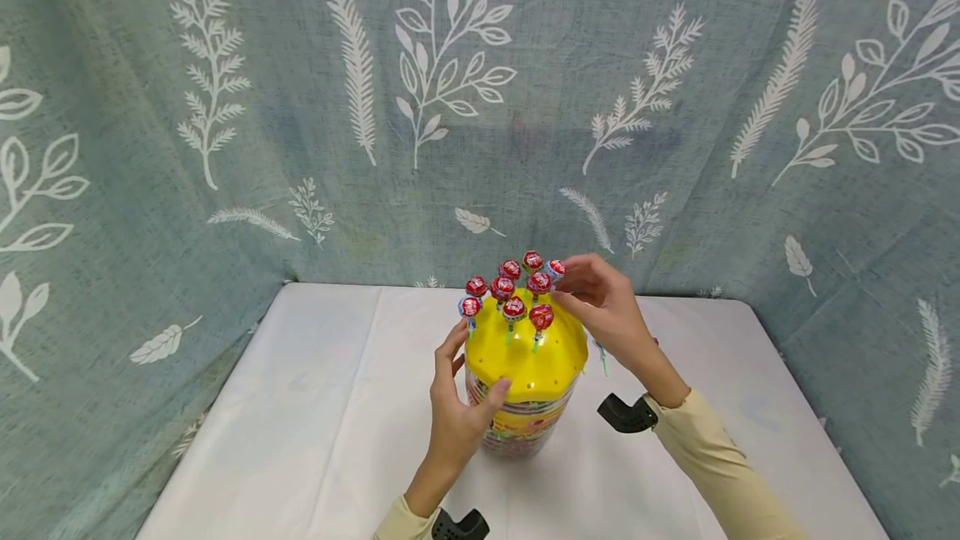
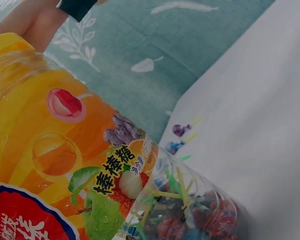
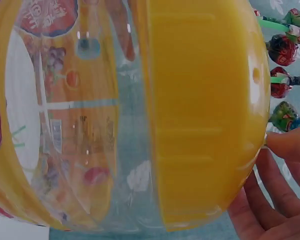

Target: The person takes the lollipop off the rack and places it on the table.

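A clear candy jar with a printed fruit label and a yellow lid stands on the table, slightly tilted in the head view. Several wrapped lollipops stick up from holes in the lid, mostly towards its far side. My left hand grips the jar's left side near the lid, thumb at the front rim. At the lid's far right edge, my right hand pinches a blue-and-red lollipop by its stick; the fingers partly hide the stick. More lollipops lie inside the jar's bottom.
Loose lollipops lie on the white tabletop beside the jar, mostly hidden behind my right arm in the head view. A green leaf-patterned cloth hangs behind the table and along both sides.
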Tool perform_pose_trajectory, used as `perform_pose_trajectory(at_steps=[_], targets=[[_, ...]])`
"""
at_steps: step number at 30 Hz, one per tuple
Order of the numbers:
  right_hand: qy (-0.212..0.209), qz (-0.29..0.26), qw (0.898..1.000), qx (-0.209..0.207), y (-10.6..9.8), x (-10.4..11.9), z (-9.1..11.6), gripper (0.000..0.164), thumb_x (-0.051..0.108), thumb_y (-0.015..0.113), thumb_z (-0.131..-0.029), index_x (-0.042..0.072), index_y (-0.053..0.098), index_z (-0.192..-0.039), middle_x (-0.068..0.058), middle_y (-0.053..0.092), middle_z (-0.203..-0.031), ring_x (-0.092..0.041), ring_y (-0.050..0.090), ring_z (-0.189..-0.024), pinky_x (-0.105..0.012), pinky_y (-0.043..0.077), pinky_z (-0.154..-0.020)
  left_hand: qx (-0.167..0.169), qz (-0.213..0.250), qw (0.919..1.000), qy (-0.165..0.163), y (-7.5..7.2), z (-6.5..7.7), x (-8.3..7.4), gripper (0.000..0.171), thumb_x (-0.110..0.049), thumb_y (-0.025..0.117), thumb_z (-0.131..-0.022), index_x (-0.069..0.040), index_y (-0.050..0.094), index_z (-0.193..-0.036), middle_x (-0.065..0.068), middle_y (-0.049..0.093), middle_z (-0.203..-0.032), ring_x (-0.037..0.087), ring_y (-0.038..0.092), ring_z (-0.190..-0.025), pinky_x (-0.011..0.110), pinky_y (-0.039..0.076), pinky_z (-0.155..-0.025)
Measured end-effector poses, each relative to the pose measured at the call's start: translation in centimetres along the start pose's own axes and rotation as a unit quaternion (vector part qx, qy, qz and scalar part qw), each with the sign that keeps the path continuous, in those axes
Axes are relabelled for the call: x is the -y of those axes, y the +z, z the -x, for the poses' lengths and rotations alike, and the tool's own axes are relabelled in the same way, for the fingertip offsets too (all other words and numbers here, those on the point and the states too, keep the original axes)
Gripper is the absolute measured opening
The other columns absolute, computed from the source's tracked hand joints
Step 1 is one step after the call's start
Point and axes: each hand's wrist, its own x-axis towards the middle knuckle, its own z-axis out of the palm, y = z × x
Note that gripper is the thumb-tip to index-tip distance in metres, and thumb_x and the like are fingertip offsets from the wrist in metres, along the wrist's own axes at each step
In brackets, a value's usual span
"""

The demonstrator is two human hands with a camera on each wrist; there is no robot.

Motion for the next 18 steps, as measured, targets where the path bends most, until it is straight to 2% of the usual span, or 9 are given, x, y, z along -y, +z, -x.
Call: perform_pose_trajectory(at_steps=[7,12,18], targets=[[-0.038,-0.014,0.999,-0.004,0.8,0.5,-0.3,0.034,-0.007,0.064,-0.084,-0.003,0.053,-0.116,-0.017,0.064,-0.102,-0.028,0.062,-0.091,-0.029,0.052,-0.082,-0.002,-0.002,1.0,0.0,-0.2,0.0,0.2,0.066,-0.014,0.067,-0.079,0.0,0.035,-0.135,0.008,0.036,-0.146,0.024,0.034,-0.133,0.056,0.032,-0.101],[-0.042,-0.02,0.999,-0.016,1.2,2.1,-0.2,0.033,-0.014,0.061,-0.083,-0.009,0.051,-0.114,-0.021,0.063,-0.099,-0.036,0.061,-0.088,-0.03,0.053,-0.079,0.001,0.0,1.0,0.0,-0.1,0.1,0.3,0.066,-0.014,0.067,-0.08,0.0,0.035,-0.136,0.007,0.036,-0.146,0.024,0.034,-0.133,0.056,0.031,-0.101],[-0.052,-0.033,0.998,-0.028,1.0,0.2,-0.3,0.036,-0.013,0.063,-0.082,-0.006,0.053,-0.116,-0.013,0.064,-0.098,-0.026,0.063,-0.087,-0.028,0.053,-0.079,0.004,0.002,1.0,0.0,0.0,0.1,0.4,0.066,-0.015,0.066,-0.08,0.0,0.034,-0.136,0.007,0.036,-0.146,0.023,0.034,-0.133,0.057,0.031,-0.101]])
